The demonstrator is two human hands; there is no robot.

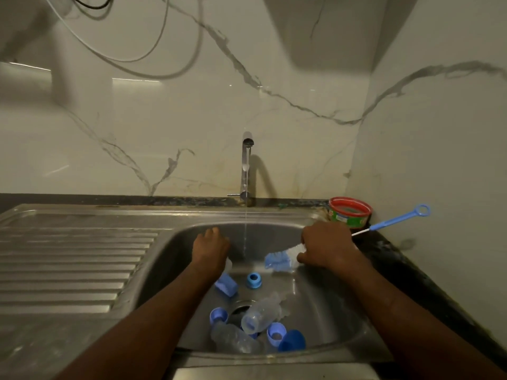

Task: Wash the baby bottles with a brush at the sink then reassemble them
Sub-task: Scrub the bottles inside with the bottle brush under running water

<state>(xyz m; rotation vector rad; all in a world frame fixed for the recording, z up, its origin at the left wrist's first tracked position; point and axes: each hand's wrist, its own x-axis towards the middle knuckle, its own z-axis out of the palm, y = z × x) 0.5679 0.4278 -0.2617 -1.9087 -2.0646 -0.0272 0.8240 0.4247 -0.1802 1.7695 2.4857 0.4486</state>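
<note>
My right hand (326,246) grips the bottle brush (285,257) under the tap (246,171); my left hand (211,246) clutches something pale, hard to identify.

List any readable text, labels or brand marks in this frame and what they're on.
None legible.
Red-rimmed tub at the back right of the sink: a green and yellow printed label, too blurred to read.
Clear baby bottles in the basin: any measuring marks too faint to make out.
Brush, blue caps and rings, tap: no print visible.
</note>
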